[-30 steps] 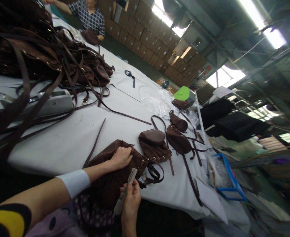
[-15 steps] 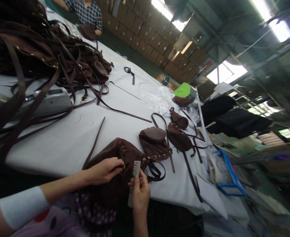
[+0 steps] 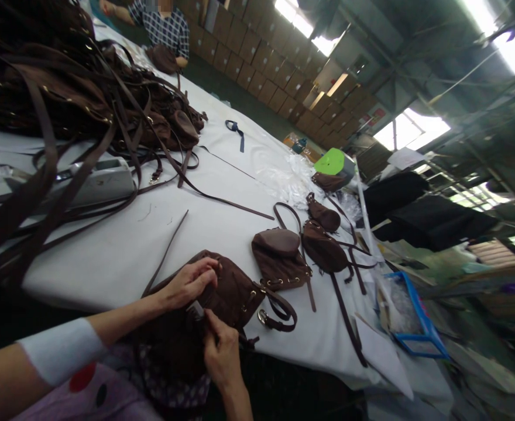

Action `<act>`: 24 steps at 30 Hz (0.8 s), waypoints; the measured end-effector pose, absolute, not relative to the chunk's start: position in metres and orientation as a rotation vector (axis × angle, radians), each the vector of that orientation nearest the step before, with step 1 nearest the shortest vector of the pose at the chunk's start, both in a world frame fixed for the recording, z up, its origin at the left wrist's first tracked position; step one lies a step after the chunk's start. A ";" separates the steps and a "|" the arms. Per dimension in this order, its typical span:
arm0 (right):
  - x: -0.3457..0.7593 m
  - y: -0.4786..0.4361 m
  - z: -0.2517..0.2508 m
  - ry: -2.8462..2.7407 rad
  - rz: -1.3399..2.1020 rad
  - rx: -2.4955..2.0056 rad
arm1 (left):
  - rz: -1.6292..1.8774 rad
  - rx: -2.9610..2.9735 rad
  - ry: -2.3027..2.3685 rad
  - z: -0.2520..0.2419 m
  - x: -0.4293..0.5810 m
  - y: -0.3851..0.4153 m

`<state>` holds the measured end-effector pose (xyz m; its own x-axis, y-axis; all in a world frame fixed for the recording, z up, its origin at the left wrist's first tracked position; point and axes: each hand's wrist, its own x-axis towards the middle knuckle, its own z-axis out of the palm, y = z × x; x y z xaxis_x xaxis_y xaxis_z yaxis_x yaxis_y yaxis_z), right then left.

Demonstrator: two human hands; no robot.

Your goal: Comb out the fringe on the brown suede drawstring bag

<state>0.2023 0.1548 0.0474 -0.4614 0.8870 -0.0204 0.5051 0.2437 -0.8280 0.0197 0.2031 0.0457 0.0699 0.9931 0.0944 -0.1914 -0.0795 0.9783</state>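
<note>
A dark brown drawstring bag [image 3: 235, 285] with metal eyelets lies at the table's near edge, partly hanging over it. My left hand [image 3: 191, 284] rests on its upper side, fingers bent and closed on the fabric; exactly what they pinch is hidden. Below it, my right hand [image 3: 223, 349] grips a pale grey comb [image 3: 197, 310], thumb along it. The comb's toothed end lies against the bag, just under my left hand, and its lower part is covered by my fingers. A strap with a buckle [image 3: 263, 317] loops out from the bag's right side.
Several smaller brown bags [image 3: 279, 257] lie to the right on the white table [image 3: 222, 193]. A large pile of brown bags and straps [image 3: 64, 99] covers the left, beside a grey tape dispenser-like object [image 3: 103, 181]. A blue-rimmed basket [image 3: 419, 327] stands right. A person [image 3: 165, 29] works across the table.
My right hand has moved left and the comb has tilted over, now close beneath my left hand. The left hand has shifted slightly up on the bag. The buckled strap shows more.
</note>
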 end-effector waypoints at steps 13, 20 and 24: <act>0.202 0.138 0.063 -2.113 1.272 -1.162 | 0.567 2.389 0.846 0.043 0.027 0.217; 0.205 0.126 0.068 -1.905 1.517 -1.250 | 0.553 2.483 0.941 0.012 0.038 0.223; 0.204 0.128 0.059 -1.594 1.723 -1.256 | 0.544 2.475 0.894 0.008 0.041 0.240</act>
<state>0.2037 0.1280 0.0589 -0.4672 0.8318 -0.2997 0.2344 -0.2103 -0.9491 0.0407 0.2395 0.0080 0.7122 0.6704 0.2081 0.4928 -0.6886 0.5319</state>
